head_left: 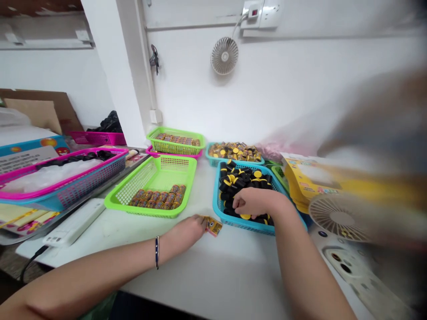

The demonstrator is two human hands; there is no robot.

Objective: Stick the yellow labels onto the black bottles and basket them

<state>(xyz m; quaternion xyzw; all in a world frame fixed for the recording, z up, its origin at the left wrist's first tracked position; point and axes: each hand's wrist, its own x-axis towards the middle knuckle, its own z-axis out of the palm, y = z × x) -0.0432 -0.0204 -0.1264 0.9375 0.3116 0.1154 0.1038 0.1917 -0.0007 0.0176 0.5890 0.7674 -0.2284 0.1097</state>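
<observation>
My left hand (187, 234), with a bracelet at the wrist, is closed on a small stack of yellow-brown printed labels (214, 226) just above the white table. My right hand (251, 202) reaches into a blue basket (248, 224) of small black cylinders (245, 175), several with yellow ends. Its fingers are pinched together among the cylinders; what lies between them is hidden. To the left, a green basket (131, 182) holds rows of small cylinders (160, 198) wrapped in the same kind of print.
Behind stand another green basket (175, 144) and a blue basket (213, 161) of yellow-and-black pieces. A pink-rimmed basket (76, 166) and a white power strip (75, 222) are at left. A fan (340, 218), a phone (347, 266) and yellow packaging (300, 178) flank my right arm.
</observation>
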